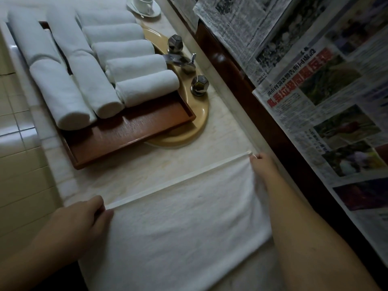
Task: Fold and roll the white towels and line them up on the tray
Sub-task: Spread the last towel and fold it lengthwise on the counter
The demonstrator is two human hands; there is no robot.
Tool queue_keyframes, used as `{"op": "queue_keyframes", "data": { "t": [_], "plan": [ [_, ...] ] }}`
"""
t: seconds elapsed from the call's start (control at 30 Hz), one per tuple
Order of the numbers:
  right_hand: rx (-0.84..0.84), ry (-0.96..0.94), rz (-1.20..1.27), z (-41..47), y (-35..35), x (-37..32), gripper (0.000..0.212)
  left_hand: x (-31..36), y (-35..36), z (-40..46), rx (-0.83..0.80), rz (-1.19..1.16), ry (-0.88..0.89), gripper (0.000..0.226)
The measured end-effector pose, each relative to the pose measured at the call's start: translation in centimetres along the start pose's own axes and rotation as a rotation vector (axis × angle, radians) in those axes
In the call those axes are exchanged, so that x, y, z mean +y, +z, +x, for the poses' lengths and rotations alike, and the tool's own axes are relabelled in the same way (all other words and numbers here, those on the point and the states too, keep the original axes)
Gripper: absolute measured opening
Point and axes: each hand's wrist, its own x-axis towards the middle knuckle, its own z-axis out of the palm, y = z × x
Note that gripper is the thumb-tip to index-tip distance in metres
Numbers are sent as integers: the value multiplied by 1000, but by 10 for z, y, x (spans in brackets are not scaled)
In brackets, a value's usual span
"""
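A white towel point(180, 223) lies spread flat on the marble counter in front of me. My left hand point(84, 219) pinches its far left corner and my right hand point(262, 166) pinches its far right corner, so the hemmed far edge runs taut between them. Beyond it, a wooden tray point(134, 133) sits over the sink and carries several rolled white towels point(147, 88), some laid lengthwise on the left and others crosswise in a row on the right. The near end of the tray is bare.
A tan sink basin point(199, 120) with a chrome faucet point(178, 59) and two knobs lies under and behind the tray. A white cup on a saucer point(144, 5) stands at the far end. Newspapers point(325, 91) cover the right wall. Tiled floor lies to the left.
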Motion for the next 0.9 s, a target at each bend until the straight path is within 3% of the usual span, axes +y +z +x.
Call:
{"op": "queue_keyframes", "data": {
  "t": [0.5, 0.7, 0.9],
  "plan": [
    [48, 38, 19, -2, 7, -4, 35, 8, 4, 1, 73, 43, -77, 32],
    [46, 15, -16, 0, 11, -10, 34, 23, 16, 2, 245, 267, 107, 24],
    [10, -57, 40, -9, 4, -5, 27, 64, 12, 20, 31, 172, 138, 21]
  ]
}}
